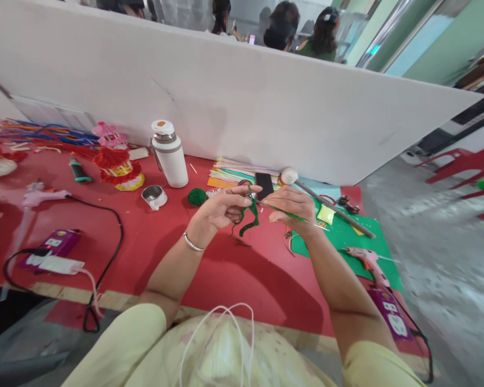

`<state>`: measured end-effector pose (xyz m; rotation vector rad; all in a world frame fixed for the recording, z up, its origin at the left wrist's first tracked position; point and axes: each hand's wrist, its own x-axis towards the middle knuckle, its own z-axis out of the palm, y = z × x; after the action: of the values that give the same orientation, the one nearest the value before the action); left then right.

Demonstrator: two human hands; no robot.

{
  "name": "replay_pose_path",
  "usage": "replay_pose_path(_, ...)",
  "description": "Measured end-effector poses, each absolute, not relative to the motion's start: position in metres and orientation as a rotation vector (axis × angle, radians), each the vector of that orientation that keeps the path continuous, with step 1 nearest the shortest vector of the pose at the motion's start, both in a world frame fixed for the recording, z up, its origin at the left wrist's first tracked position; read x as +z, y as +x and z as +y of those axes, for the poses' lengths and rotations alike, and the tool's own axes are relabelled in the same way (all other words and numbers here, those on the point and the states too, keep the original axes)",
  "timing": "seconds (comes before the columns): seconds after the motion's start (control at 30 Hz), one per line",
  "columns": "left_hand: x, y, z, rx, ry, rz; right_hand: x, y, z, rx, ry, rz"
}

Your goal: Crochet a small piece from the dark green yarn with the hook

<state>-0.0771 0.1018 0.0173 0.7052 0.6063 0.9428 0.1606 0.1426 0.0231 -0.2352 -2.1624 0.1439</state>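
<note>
Above the red tabletop, my left hand (228,207) pinches a small strip of green crochet work (250,221), which dangles below the fingers with a loop of yarn over them. My right hand (292,208) is closed around a slim crochet hook (292,215), partly green, whose tip points left toward the strip. Whether the tip sits inside a stitch is too small to tell. Just left of my left hand lies a ball of green yarn (197,196) on the table. A dark phone (264,185) lies behind, between the two hands.
A white thermos (170,156) and its metal cup (154,197) stand to the left. Glue guns (44,196) with cords lie at both sides, near purple power strips (389,313). A stick with a white ball end (334,204) lies right. A white partition (226,97) rises behind; people sit beyond.
</note>
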Motion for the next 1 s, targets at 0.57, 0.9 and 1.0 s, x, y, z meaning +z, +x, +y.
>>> replay_pose_path(0.57,0.015,-0.076,0.101,1.019,0.872,0.644,0.041,0.173,0.131,0.091,-0.196,-2.317)
replay_pose_path(0.9,0.019,-0.078,0.1,0.959,1.064,0.684,0.059,0.176,0.131,0.596,-0.223,-2.327)
replay_pose_path(1.0,0.017,-0.075,0.099,0.967,1.137,0.664,0.048,0.176,0.133,0.878,-0.319,-2.264)
